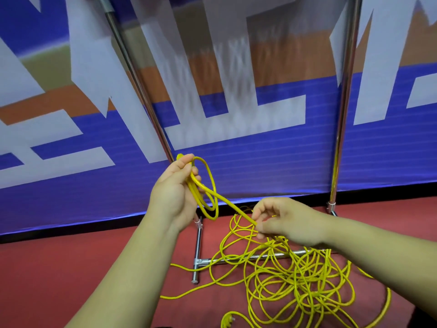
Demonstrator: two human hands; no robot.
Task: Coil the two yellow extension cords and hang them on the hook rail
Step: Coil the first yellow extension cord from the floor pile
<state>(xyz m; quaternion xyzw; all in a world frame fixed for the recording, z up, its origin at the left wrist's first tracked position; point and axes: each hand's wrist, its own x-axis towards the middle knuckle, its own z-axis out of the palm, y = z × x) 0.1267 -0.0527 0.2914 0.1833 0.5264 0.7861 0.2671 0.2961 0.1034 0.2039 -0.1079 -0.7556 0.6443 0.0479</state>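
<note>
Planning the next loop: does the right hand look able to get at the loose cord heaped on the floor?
Likely yes: the right hand pinches the cord just above the heap, and nothing covers the heap, though it is busy with that strand.

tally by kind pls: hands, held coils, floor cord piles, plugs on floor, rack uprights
Hands: 2 (left hand grips coil, right hand pinches strand)
Held coil: 1
Floor cord pile: 1
Plug on floor: 1
Rack uprights: 2
Total: 7
</note>
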